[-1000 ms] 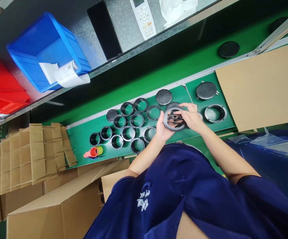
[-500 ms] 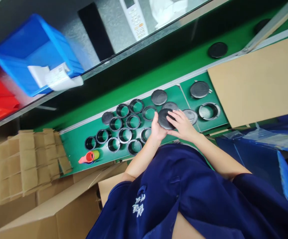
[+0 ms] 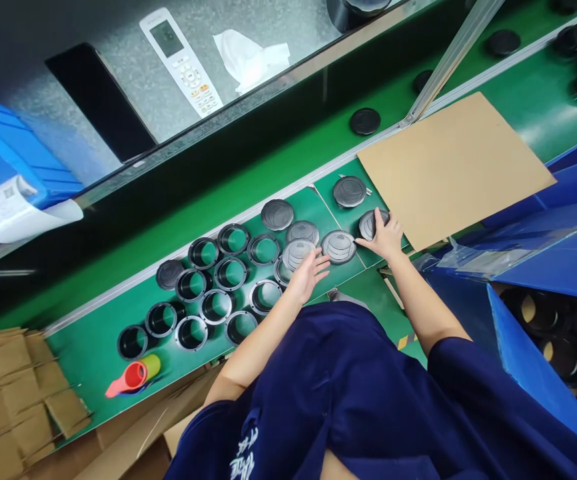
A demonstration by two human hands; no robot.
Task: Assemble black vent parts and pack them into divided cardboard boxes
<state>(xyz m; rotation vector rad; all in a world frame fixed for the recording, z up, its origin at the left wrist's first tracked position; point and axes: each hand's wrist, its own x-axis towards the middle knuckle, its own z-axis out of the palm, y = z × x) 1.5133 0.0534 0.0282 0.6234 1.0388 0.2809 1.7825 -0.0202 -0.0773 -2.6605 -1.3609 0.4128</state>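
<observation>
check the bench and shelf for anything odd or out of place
White paper hangs out of the blue bin and curls past the shelf edge, which looks untidy. The black rings show no obvious damage.

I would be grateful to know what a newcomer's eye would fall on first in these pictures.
Most likely the cluster of open, glossy black rings on the green workbench, left of the bare left hand, with a bright red-and-yellow object near the workbench's left end. Next, perhaps, the bare right hand grasping a round dark grey disc just left of a tan cardboard sheet. A white remote control lies on the grey shelf above.
</observation>
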